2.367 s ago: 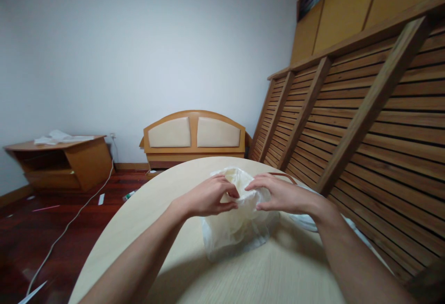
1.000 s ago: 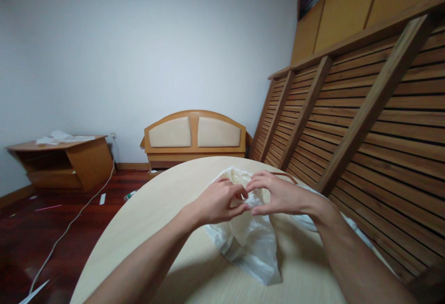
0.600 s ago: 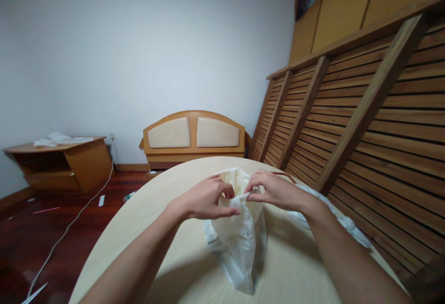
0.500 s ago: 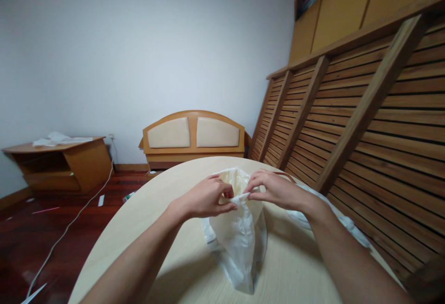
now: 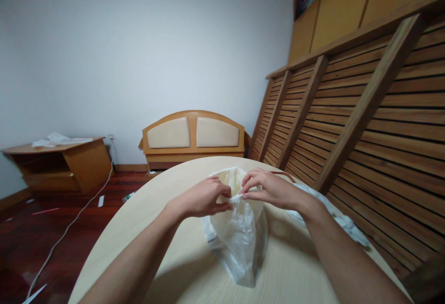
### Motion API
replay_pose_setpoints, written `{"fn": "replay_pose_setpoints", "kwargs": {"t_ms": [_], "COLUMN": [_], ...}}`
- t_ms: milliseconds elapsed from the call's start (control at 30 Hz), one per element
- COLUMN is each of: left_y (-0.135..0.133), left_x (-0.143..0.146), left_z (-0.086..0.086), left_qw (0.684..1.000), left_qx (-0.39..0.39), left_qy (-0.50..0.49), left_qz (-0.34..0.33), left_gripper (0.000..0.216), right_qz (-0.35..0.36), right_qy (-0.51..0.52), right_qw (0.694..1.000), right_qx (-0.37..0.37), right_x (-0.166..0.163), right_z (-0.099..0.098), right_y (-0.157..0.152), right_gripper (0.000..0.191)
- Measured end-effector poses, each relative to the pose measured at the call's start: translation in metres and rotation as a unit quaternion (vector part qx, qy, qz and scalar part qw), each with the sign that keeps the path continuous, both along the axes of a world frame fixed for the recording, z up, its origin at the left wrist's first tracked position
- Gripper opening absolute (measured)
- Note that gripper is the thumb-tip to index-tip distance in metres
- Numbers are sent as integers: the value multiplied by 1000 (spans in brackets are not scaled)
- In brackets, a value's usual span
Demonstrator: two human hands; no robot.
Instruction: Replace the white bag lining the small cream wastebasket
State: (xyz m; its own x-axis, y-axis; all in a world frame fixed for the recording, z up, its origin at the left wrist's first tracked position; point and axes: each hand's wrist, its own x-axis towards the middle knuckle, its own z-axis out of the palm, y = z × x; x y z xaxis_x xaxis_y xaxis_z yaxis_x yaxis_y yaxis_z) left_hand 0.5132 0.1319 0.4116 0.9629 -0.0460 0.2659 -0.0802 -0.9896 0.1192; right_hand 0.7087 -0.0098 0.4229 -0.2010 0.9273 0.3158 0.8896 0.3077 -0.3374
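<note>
A translucent white plastic bag [image 5: 233,243] stands on the round pale table [image 5: 139,230], its mouth facing up and partly spread. My left hand [image 5: 205,196] pinches the near rim of the bag between thumb and fingers. Just to its right, my right hand [image 5: 269,187] grips the same rim with thumb and fingertips. Both hands are close together at the rim's middle. The yellowish inside of the bag shows behind the fingers. Whether anything lies deeper in the bag is hidden.
Crumpled white plastic or cloth [image 5: 342,223] lies at the table's right edge, partly behind my right forearm. A slatted wooden frame [image 5: 392,155] leans along the right. At the back stand a headboard [image 5: 193,151] and, leftward, a low cabinet [image 5: 88,167]. A white cable [image 5: 74,220] crosses the floor.
My right hand has shifted slightly left along the rim, nearer my left hand. The bag's lower tip has risen a little.
</note>
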Motion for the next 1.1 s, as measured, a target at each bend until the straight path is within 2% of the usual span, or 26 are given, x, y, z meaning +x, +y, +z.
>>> {"fn": "replay_pose_setpoints", "kwargs": {"t_ms": [200,367,600,800,1100], "left_y": [0,-5,-3,0,4], "left_x": [-1,-2,1,0,-2], "left_z": [2,3,1,1,1], "left_qw": [1000,998,999,999,999], "left_qx": [4,-33,-29,-41,-40], "left_qy": [3,-27,-31,-26,-13], "left_qz": [4,36,31,18,23], "left_gripper": [15,33,20,21,21], "right_qz": [-38,-1,-5,-37,-14], "right_qy": [-15,2,-4,-29,-5], "right_qw": [999,1000,1000,999,1000], "right_qx": [9,7,10,14,1], "right_x": [10,-1,3,11,18], "right_z": [-2,1,1,2,-1], "right_y": [-5,-3,-1,-6,-4], "right_gripper": [20,27,32,37,36]}}
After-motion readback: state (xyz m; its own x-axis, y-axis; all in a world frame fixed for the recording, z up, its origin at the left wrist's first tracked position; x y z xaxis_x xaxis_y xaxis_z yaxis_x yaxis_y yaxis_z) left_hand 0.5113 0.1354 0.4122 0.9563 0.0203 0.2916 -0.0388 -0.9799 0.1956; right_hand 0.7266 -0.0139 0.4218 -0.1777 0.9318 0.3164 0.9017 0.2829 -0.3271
